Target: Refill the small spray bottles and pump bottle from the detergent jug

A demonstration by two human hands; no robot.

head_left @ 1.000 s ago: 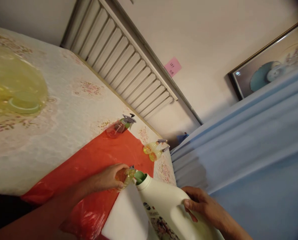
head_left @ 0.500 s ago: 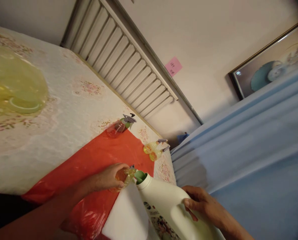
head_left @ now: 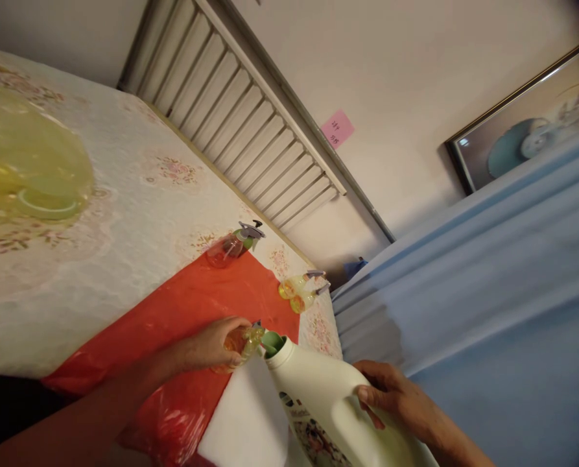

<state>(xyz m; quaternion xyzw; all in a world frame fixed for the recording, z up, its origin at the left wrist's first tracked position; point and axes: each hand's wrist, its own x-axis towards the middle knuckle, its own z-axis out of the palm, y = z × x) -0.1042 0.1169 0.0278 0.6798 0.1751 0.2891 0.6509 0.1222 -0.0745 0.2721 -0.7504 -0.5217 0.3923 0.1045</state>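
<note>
My right hand point(head_left: 384, 392) was nearest along with the big cream jug point(head_left: 335, 405), my fingers curled firmly through its handle and a flowered label showing on its side. I had the jug tilted, so that its open mouth, with a green spout point(head_left: 271, 344) inside, pointed left at the neck of a small clear bottle point(head_left: 243, 342). My left hand point(head_left: 216, 344) grasped that bottle around its body, fingers wrapped about it, above the table's right-hand end; whether liquid was running between the two, I could not tell. Below them sat a white block point(head_left: 250, 415), beside the red plastic sheet point(head_left: 172, 324) that ran across the table point(head_left: 133, 214) from its near edge toward its far right corner. Close to that corner stood two small yellow spray bottles point(head_left: 299, 295), side by side. Farther left, near the table's far edge, another spray bottle point(head_left: 228, 250) with a grey head stood at the end of the sheet. A large yellow see-through object point(head_left: 31, 149) filled the table's left part. Beyond the far edge came the radiator point(head_left: 240, 117), then a pink note point(head_left: 338, 128) on the wall, while blue cloth point(head_left: 464, 292) hung past the right edge, beneath a framed picture point(head_left: 527, 126).
</note>
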